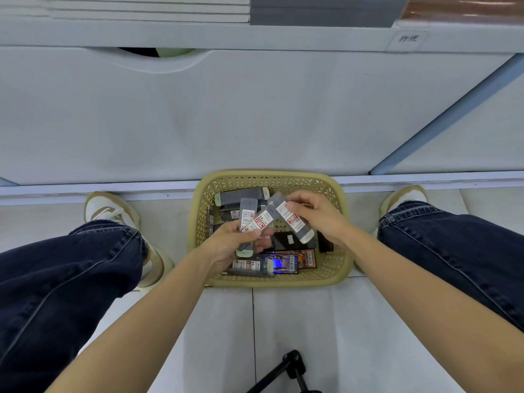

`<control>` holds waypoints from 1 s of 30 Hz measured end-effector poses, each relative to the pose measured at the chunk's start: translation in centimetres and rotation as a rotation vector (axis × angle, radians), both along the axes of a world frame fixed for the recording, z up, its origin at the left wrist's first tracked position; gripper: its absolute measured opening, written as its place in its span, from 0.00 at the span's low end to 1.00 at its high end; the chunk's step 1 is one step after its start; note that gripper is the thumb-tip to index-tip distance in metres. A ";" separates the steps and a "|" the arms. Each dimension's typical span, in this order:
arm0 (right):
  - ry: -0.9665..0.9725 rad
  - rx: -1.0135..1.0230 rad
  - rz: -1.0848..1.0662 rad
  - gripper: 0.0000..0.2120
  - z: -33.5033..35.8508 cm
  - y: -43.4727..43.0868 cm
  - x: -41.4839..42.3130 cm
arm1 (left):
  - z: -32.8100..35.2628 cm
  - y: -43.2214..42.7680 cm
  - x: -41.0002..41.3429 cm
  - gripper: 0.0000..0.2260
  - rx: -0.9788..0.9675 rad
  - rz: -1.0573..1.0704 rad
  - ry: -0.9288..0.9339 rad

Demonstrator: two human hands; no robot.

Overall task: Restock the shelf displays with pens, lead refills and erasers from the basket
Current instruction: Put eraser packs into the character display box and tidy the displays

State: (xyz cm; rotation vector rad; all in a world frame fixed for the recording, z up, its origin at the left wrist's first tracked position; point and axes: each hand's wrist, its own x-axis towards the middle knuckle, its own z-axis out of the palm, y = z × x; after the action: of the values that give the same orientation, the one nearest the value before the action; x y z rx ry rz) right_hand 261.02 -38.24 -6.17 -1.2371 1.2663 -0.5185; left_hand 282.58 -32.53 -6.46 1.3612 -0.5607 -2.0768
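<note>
A tan perforated basket point(338, 199) stands on the floor against the shelf base, between my feet. It holds several grey lead refill cases point(241, 197) and dark flat packs point(283, 263). My left hand point(229, 248) grips a fan of lead refill cases point(249, 215) above the basket. My right hand point(317, 215) pinches one more lead refill case point(295, 222) by its upper end, next to the left hand's bunch.
A white shelf unit front point(255, 117) rises right behind the basket, with stacked notebooks point(147, 9) on the shelf above. My knees in dark jeans flank the basket. A black stand point(292, 367) pokes in over the tiled floor near me.
</note>
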 end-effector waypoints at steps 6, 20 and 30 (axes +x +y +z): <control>-0.012 -0.055 0.038 0.10 -0.4 1.3 1.5 | 0.4 0.2 -0.5 0.12 0.007 -0.049 0.012; 0.336 -0.023 0.277 0.05 -2.1 2.4 0.5 | 0.2 -0.1 0.9 0.10 -0.078 0.201 -0.325; 0.518 -0.001 0.471 0.09 -3.7 3.1 -0.7 | -0.3 0.2 2.2 0.09 -0.039 0.263 -0.387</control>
State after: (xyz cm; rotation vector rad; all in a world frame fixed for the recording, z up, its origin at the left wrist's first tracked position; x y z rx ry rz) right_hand 260.37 -35.12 -9.91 -1.6727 1.3265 0.1569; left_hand 284.80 -32.34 -6.77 1.7262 -0.5409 -1.5954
